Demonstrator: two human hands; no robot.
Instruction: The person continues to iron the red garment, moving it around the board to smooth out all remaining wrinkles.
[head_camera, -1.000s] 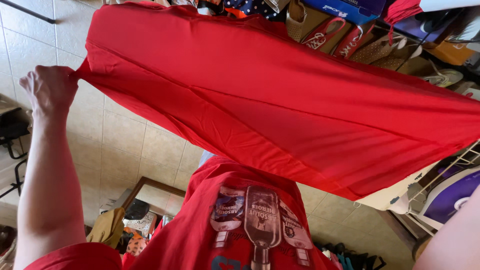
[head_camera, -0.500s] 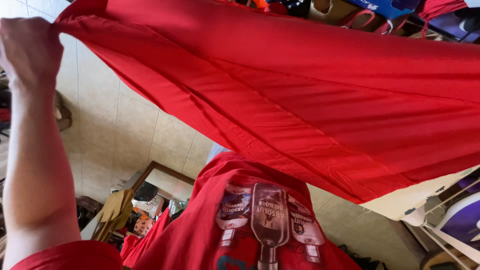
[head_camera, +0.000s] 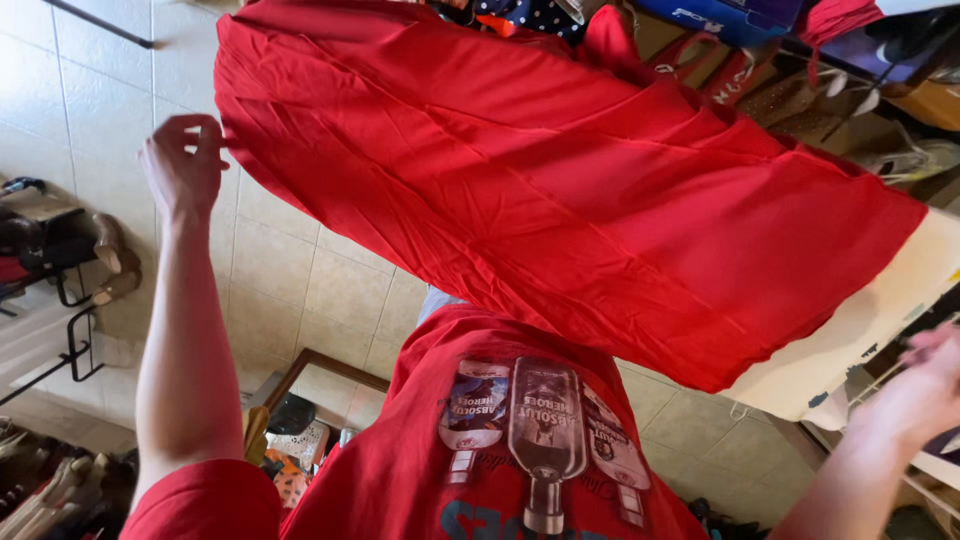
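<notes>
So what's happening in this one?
A person in a red printed shirt, seen from their own head camera, is handling a large red cloth spread out in the air over a tiled floor. The left hand is raised at the cloth's left edge, fingers at or just off the fabric. The right hand is blurred and sits apart from the cloth, below its right end. The cloth's far end lies over a pale table.

Red short-sleeved T-shirt (head_camera: 400, 480), printed bottle graphic (head_camera: 545, 440), bare forearms
</notes>
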